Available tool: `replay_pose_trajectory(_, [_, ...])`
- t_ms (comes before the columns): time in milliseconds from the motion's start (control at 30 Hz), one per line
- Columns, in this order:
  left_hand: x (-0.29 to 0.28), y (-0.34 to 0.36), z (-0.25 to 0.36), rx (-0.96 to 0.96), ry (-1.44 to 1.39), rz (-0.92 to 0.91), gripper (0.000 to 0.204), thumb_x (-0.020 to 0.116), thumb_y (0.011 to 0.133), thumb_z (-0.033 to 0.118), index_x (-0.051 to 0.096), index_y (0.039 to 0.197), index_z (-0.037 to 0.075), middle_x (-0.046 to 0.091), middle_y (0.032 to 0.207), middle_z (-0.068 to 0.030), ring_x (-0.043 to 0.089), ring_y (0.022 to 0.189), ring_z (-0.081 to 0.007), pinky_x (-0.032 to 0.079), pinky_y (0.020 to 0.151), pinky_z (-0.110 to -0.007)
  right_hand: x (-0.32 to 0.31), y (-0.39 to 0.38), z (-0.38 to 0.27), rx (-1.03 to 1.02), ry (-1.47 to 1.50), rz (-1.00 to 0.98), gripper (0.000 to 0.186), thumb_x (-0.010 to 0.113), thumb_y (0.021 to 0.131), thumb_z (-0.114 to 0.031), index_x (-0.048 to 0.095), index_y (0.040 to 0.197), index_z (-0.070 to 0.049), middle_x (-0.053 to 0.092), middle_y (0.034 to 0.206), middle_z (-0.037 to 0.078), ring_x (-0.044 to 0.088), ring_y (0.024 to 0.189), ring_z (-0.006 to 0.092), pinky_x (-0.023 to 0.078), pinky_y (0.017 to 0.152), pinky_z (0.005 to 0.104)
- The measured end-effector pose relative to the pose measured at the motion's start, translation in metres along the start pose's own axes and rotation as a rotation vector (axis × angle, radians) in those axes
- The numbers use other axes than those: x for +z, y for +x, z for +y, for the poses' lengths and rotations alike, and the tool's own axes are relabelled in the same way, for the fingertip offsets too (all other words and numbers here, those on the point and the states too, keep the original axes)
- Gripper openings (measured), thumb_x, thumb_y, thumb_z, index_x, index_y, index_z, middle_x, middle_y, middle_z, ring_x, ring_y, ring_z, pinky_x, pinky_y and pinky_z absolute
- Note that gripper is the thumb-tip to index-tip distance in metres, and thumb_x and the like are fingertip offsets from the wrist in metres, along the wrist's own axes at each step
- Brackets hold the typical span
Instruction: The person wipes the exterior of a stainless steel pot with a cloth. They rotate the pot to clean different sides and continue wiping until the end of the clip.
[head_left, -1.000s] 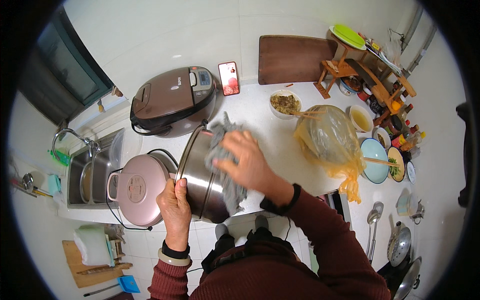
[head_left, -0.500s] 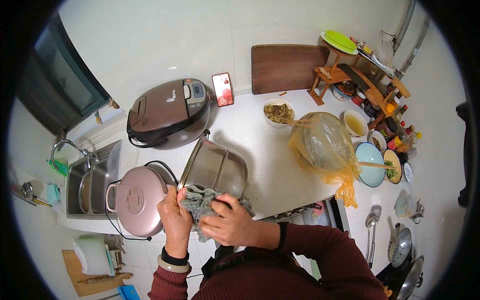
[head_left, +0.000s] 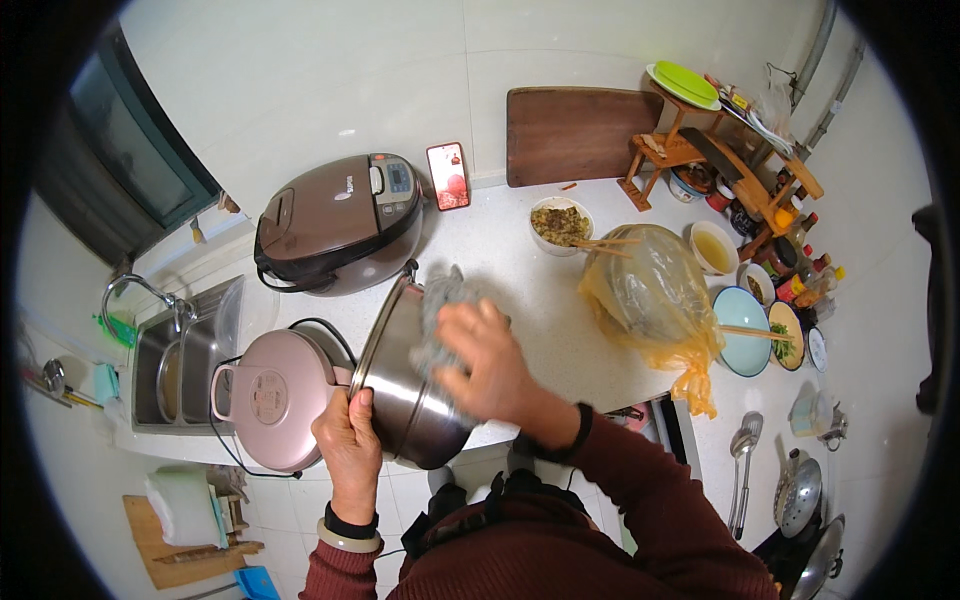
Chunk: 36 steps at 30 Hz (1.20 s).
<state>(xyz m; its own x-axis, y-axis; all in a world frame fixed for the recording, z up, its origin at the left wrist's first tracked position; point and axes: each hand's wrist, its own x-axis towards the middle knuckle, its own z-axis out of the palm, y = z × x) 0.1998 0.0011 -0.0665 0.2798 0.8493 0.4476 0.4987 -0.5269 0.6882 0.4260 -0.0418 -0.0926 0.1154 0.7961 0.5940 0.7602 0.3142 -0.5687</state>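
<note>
A shiny stainless steel pot [head_left: 408, 405] is tilted on its side at the counter's front edge, its rim turned toward the left. My left hand [head_left: 350, 440] grips that rim from below, thumb up along the metal. Against the pot's outer wall my right hand [head_left: 487, 360] presses a grey-green cloth [head_left: 440, 310], its fingers bent over it and slightly blurred. The pot's inside faces away and is hidden. Close to my left hand lies a pink electric pan [head_left: 278, 400] with its lid on.
A brown rice cooker [head_left: 330, 225] and a phone [head_left: 448, 177] stand behind the pot. The sink [head_left: 165, 375] is at the left. Rightward are a bowl of food [head_left: 560, 225], a bowl under a yellowish plastic bag [head_left: 645, 285], a blue plate [head_left: 742, 330] and an open drawer [head_left: 672, 425].
My right hand and the cloth have moved up and across the pot's side, away from the near edge. The left hand still holds the rim, slightly lower.
</note>
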Motion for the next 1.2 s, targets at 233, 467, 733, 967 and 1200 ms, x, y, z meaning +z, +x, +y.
replay_pose_trajectory(233, [-0.001,0.007,-0.001,-0.002,-0.045,-0.028,0.046,0.060,0.112,0.027,0.045,0.078,0.000,0.038,0.061,-0.0121,0.032,0.057,-0.0207,0.029,0.052,-0.039,0.019,-0.034,-0.058,-0.428,-0.162,-0.014,0.028,0.075,0.072,-0.025,0.071,0.096,-0.011,0.065,0.120,0.007,0.054,0.105,0.0324,0.043,0.095,0.0533])
replay_pose_trajectory(467, [-0.004,-0.004,-0.001,0.034,-0.037,-0.020,0.049,0.061,0.112,0.030,0.044,0.077,0.000,0.037,0.062,-0.0115,0.031,0.058,-0.0216,0.029,0.053,-0.040,-0.004,0.027,0.040,0.316,0.289,-0.057,0.029,0.070,0.090,-0.023,0.069,0.108,0.000,0.066,0.116,0.019,0.059,0.105,0.0359,0.047,0.094,0.0459])
replay_pose_trajectory(733, [0.006,0.002,0.007,0.051,0.016,-0.043,0.048,0.059,0.113,0.030,0.046,0.079,-0.001,0.039,0.063,-0.0153,0.032,0.059,-0.0231,0.031,0.053,-0.042,0.012,-0.004,-0.035,-0.106,-0.279,-0.036,0.056,0.072,0.088,-0.020,0.060,0.138,0.003,0.050,0.152,0.026,0.055,0.116,0.0433,0.046,0.101,0.0591])
replay_pose_trajectory(967, [-0.001,-0.001,0.006,0.027,0.001,-0.066,0.048,0.059,0.113,0.030,0.047,0.078,-0.001,0.042,0.062,-0.0166,0.037,0.056,-0.0292,0.034,0.053,-0.043,0.004,0.023,-0.012,-0.007,0.013,-0.124,0.050,0.070,0.096,-0.023,0.061,0.140,-0.001,0.054,0.152,0.022,0.056,0.128,0.0441,0.043,0.112,0.0552])
replay_pose_trajectory(1200, [0.000,-0.001,0.010,0.063,0.013,-0.084,0.049,0.060,0.112,0.032,0.047,0.077,0.000,0.044,0.062,-0.0169,0.041,0.054,-0.0323,0.034,0.052,-0.044,-0.001,0.035,0.003,0.129,0.155,-0.127,0.051,0.068,0.094,-0.018,0.062,0.141,0.000,0.058,0.150,0.020,0.054,0.133,0.0422,0.041,0.114,0.0516])
